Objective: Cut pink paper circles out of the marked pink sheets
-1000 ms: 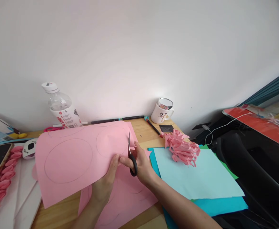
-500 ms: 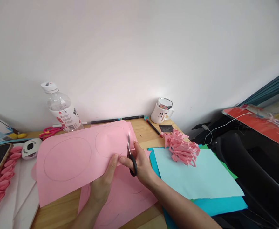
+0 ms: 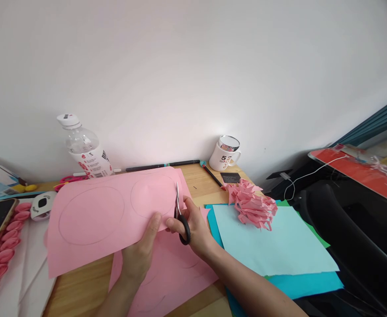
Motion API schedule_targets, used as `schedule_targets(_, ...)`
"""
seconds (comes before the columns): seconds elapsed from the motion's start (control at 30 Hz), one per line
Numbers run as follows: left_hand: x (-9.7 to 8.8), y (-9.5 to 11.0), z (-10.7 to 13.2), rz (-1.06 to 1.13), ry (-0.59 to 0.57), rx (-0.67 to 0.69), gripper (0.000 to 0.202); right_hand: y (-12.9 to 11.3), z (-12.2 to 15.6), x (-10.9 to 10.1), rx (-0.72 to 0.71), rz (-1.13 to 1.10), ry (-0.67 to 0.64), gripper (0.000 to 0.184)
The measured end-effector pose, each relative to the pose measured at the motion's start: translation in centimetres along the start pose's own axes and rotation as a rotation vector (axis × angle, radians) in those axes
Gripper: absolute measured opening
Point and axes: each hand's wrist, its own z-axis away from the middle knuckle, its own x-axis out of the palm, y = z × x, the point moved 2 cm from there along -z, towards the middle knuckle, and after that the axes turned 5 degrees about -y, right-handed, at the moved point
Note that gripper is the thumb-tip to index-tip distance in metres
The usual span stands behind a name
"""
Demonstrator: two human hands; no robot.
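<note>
My left hand (image 3: 140, 251) pinches the lower right edge of a large pink paper sheet (image 3: 94, 220) with pencilled circles on it, lifted off the desk. My right hand (image 3: 195, 224) grips black-handled scissors (image 3: 181, 218), blades pointing up into the sheet's right edge beside the smaller circle. Under both hands lies a second pink sheet (image 3: 170, 273) on the wooden desk (image 3: 81, 295).
Pale blue paper (image 3: 273, 242) over teal and green sheets lies to the right, with a pile of pink paper scraps (image 3: 253, 204) on it. A plastic bottle (image 3: 84, 149), white mug (image 3: 225, 154), pens, pink scissors (image 3: 69, 179), a punch (image 3: 41, 203) and pink rolled pieces (image 3: 1, 255) line the back and left.
The held pink sheet has tilted flatter and shifted slightly left. The scissors have edged a little left along the sheet's right edge. Both hands keep their grips.
</note>
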Motion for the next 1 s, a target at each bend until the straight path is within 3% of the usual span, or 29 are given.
schedule_targets(0.13,-0.8,0.6,-0.7,-0.038,0.021,0.024,0.028,-0.4,0.5,0.6,0.034,0.026,0.044,0.056)
schedule_targets(0.27,0.1,1.3,-0.4,0.027,0.066,-0.025,0.035,0.1,0.8,1.3,0.012,-0.030,0.057,0.060)
schedule_targets(0.4,1.0,1.8,0.0,0.075,0.049,-0.071,0.034,0.9,0.6,1.4,-0.015,-0.134,-0.004,0.064)
schedule_targets(0.57,0.8,2.2,-0.3,0.125,0.032,-0.097,0.034,0.6,0.3,0.9,-0.067,-0.208,-0.074,0.074)
schedule_targets(1.0,0.5,2.7,-0.7,0.122,-0.048,-0.076,0.023,0.1,0.6,1.0,-0.052,-0.124,-0.039,0.072)
